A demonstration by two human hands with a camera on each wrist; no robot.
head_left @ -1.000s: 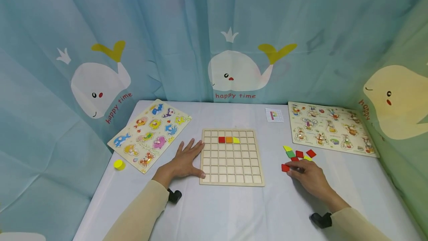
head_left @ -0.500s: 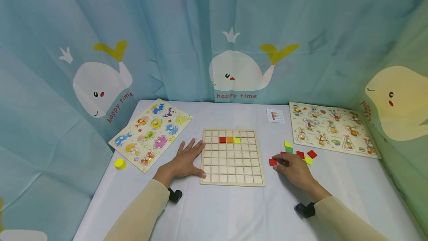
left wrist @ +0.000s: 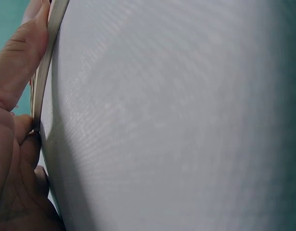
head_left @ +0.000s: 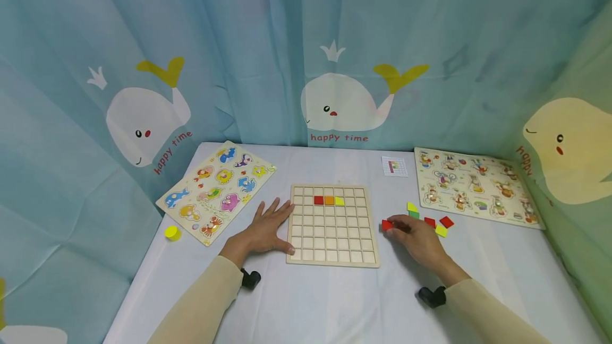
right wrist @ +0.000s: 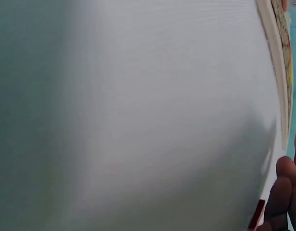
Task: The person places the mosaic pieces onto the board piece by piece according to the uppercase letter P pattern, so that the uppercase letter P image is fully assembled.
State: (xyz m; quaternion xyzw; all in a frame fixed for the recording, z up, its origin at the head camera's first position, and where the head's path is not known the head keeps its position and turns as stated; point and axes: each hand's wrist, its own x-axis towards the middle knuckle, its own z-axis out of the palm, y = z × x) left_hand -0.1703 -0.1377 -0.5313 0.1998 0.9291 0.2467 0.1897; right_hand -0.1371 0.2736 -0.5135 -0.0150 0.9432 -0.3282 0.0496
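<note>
A wooden grid board point(head_left: 330, 238) lies mid-table, with a red tile point(head_left: 319, 200), an orange tile point(head_left: 329, 200) and a yellow tile point(head_left: 339, 201) side by side in its second row from the back. My left hand point(head_left: 260, 231) rests at the board's left edge, fingers spread, thumb on the near left corner. Between thumb and fingertips my right hand point(head_left: 418, 239) pinches a red square tile point(head_left: 387, 225), just right of the board. Loose tiles lie around that hand: a green one point(head_left: 414, 215), a yellow one point(head_left: 441, 231) and several others, some partly hidden by it.
A sea-animal puzzle board point(head_left: 217, 190) lies at the back left, beside a yellow round piece point(head_left: 172, 233). Another picture puzzle board point(head_left: 478, 187) is at the back right. A small pattern card point(head_left: 394, 166) lies between it and the grid. Curtains stand behind the table.
My right hand has moved left toward the grid board, carrying the red tile away from the loose tiles. The left hand has stayed on the board's edge.
</note>
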